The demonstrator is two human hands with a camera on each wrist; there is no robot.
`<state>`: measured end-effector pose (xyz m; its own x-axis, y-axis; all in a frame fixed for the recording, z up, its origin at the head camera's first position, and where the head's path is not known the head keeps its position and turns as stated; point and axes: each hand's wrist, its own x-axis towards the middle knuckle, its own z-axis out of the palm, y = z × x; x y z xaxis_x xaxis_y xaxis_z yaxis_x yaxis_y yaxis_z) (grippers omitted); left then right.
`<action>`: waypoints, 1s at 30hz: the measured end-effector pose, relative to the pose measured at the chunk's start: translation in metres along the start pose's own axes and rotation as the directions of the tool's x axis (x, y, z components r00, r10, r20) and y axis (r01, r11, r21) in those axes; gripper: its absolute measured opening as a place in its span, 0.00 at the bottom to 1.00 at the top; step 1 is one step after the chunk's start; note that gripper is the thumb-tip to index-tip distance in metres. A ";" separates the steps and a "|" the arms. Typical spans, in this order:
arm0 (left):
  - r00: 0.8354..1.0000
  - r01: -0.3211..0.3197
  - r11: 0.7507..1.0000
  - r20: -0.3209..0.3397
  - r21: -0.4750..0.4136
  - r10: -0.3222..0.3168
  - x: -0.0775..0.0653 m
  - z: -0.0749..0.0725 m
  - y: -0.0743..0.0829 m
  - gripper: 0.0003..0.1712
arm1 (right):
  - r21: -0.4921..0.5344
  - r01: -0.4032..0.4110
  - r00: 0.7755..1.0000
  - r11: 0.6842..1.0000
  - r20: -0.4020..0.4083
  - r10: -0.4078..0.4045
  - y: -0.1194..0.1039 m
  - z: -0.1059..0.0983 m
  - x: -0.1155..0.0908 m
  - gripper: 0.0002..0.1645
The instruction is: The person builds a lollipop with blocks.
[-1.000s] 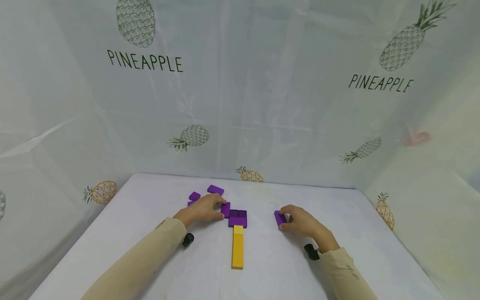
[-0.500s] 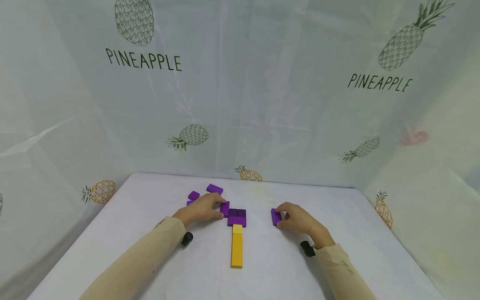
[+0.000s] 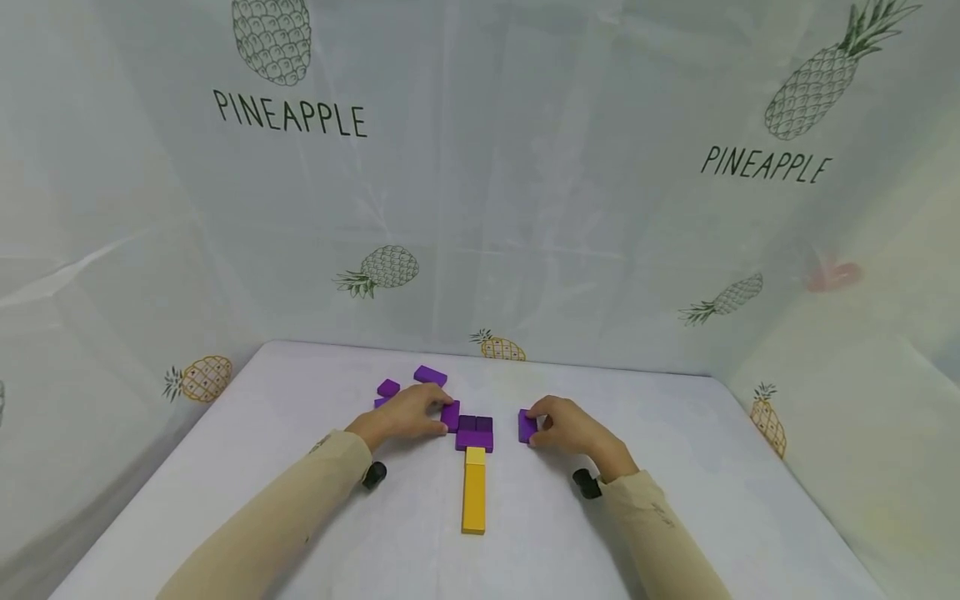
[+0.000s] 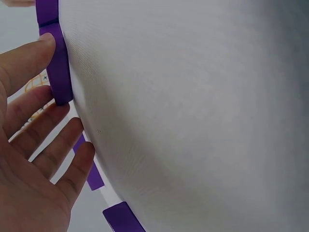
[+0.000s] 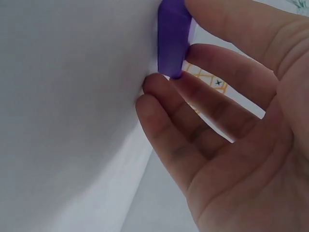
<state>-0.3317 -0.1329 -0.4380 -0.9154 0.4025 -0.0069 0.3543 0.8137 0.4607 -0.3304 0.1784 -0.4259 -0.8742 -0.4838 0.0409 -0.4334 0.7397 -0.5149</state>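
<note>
In the head view, my left hand (image 3: 408,414) pinches a purple block (image 3: 450,416) between thumb and fingers. That block lies against the left side of two dark purple squares (image 3: 475,422), which sit behind a wider purple block (image 3: 474,442). A small light yellow block (image 3: 476,456) and a long yellow block (image 3: 473,500) run from there toward me. My right hand (image 3: 572,429) holds another purple block (image 3: 527,426) by its ends, to the right of the group and apart from it. The right wrist view shows this purple block (image 5: 173,41) between thumb and fingertips.
Loose purple blocks lie beyond my left hand: a small one (image 3: 387,387), a longer one (image 3: 431,376) and one partly hidden (image 3: 381,402). Behind the white table (image 3: 637,400) hangs a curtain (image 3: 525,208) printed with pineapples.
My right hand has moved left with its purple block, bringing it closer to the group and turning it straighter. My left hand stays on its block.
</note>
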 end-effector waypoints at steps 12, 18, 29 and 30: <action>1.000 -0.001 1.000 -0.007 -0.007 0.001 0.001 0.001 -0.001 0.29 | 0.015 0.019 1.000 1.000 0.001 -0.019 -0.012 0.008 0.013 0.23; 1.000 -0.005 1.000 -0.010 0.007 0.005 0.002 0.002 -0.002 0.29 | 0.029 0.029 1.000 0.999 0.004 -0.029 -0.019 0.010 0.016 0.24; 1.000 -0.012 1.000 -0.012 0.007 0.012 0.002 0.002 -0.002 0.29 | 0.028 0.041 0.999 0.999 0.013 -0.041 -0.025 0.014 0.023 0.24; 1.000 -0.012 1.000 -0.012 0.005 0.012 0.002 0.002 -0.002 0.29 | 0.029 0.037 0.999 0.999 0.018 -0.037 -0.026 0.015 0.024 0.24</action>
<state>-0.3337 -0.1331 -0.4403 -0.9134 0.4069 0.0091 0.3659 0.8113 0.4561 -0.3367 0.1411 -0.4243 -0.8535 -0.5192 0.0446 -0.4586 0.7077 -0.5375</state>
